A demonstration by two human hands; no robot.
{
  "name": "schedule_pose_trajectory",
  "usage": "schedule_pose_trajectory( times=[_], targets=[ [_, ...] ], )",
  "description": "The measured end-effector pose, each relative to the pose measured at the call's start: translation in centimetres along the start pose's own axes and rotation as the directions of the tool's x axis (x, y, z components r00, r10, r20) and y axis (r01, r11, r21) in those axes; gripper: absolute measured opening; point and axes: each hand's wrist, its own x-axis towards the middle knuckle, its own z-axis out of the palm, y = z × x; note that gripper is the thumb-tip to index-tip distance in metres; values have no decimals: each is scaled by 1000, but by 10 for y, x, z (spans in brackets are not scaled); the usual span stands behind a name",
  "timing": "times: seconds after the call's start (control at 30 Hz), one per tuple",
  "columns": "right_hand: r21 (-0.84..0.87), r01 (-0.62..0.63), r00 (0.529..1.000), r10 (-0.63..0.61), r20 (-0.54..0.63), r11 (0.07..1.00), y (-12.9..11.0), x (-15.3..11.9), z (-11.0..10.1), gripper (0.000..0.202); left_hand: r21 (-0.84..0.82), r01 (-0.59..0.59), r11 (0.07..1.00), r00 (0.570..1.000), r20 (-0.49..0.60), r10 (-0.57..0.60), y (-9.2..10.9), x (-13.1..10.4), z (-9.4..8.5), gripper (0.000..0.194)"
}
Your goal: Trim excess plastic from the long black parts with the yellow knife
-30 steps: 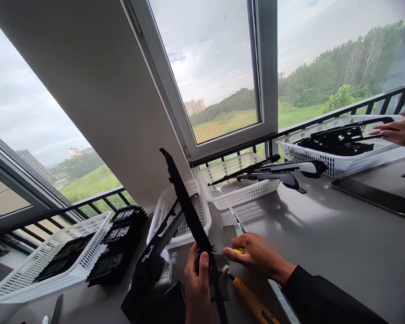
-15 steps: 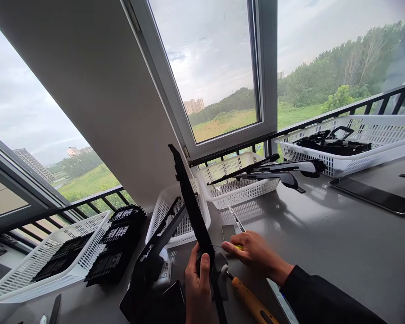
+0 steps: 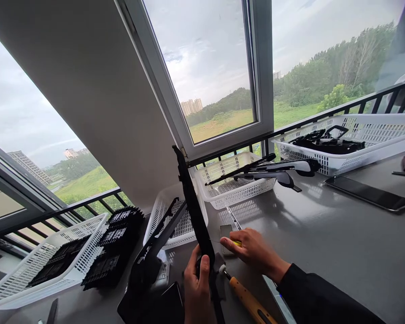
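Observation:
My left hand (image 3: 198,281) is wrapped round a long black plastic part (image 3: 196,211) that stands up at a tilt from the table. To the right of it, my right hand (image 3: 253,249) grips a small yellow-handled tool (image 3: 237,243), whose thin tip points left toward the black part. Below my right hand lies an orange-handled tool (image 3: 248,298) with a white tip. A small grey rectangular object (image 3: 226,232) lies behind the yellow handle.
White baskets (image 3: 238,201) line the back of the grey table (image 3: 344,234), some holding black parts. Stacked black grid pieces (image 3: 113,243) stand at the left. More black parts (image 3: 145,274) lie left of my left hand. A dark flat panel (image 3: 369,193) lies at the right.
The view has shifted slightly. The upper end of the black part has tipped a little to the right. My right hand with the yellow tool has moved slightly relative to it.

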Motion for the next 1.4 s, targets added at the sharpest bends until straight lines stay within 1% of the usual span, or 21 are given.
schedule_pose_trajectory(
  times=[0.07, 0.2, 0.3, 0.4, 0.57, 0.67, 0.73, 0.8, 0.97, 1.07, 1.2, 1.33, 1.4],
  targets=[
    [-32, 16, 1000, -15, 18, 999, 0, -1, 0, 78, -6, 1, 1000, 1000, 1, -1, 0, 0, 1, 60],
    [-95, 36, 998, -30, 61, 995, -2, -3, 1, 76, 11, 11, 1000, 999, -45, -11, 1, 2, -1, 60],
    [-81, 16, 999, -13, 30, 997, 0, -2, 1, 78, 24, 26, 999, 999, -24, -26, 2, 2, -2, 63],
    [-69, 6, 1000, -7, -3, 998, 2, 0, 1, 80, 21, 13, 1000, 1000, 1, -13, 5, -1, -1, 62],
    [-125, 33, 997, -25, 66, 992, -1, -2, 1, 77, -2, 2, 1000, 1000, -9, -2, 6, 0, -1, 60],
    [-117, 20, 999, -16, 38, 993, -2, -2, 2, 79, -10, 6, 1000, 1000, -21, -7, 5, 2, -2, 60],
    [-90, 10, 1000, -10, -2, 996, -1, -2, 2, 80, 4, 0, 1000, 1000, -9, 0, 4, 2, -2, 59],
    [-75, 10, 1000, -12, -19, 997, 1, -1, 2, 81, 22, -3, 1000, 1000, 17, 2, 4, 1, -1, 59],
    [-101, 43, 999, -41, 23, 994, 3, 0, -1, 81, 16, -13, 1000, 1000, 1, 13, 4, 1, -2, 56],
    [-96, 49, 999, -48, 20, 994, 1, 0, -4, 82, 9, -5, 1000, 1000, 11, 4, 3, 3, -2, 58],
    [-28, 61, 998, -61, -5, 998, 1, 1, -4, 82, -1, 1, 1000, 1000, 5, -1, 0, 1, 0, 60],
    [-49, 64, 998, -64, 18, 997, 5, 3, -1, 83, 10, -5, 1000, 1000, 22, 4, -8, -2, 5, 60],
    [-54, 37, 999, -38, -15, 998, 7, 5, -2, 83, 10, -9, 1000, 1000, 11, 9, -15, -3, 7, 63]
  ],
)
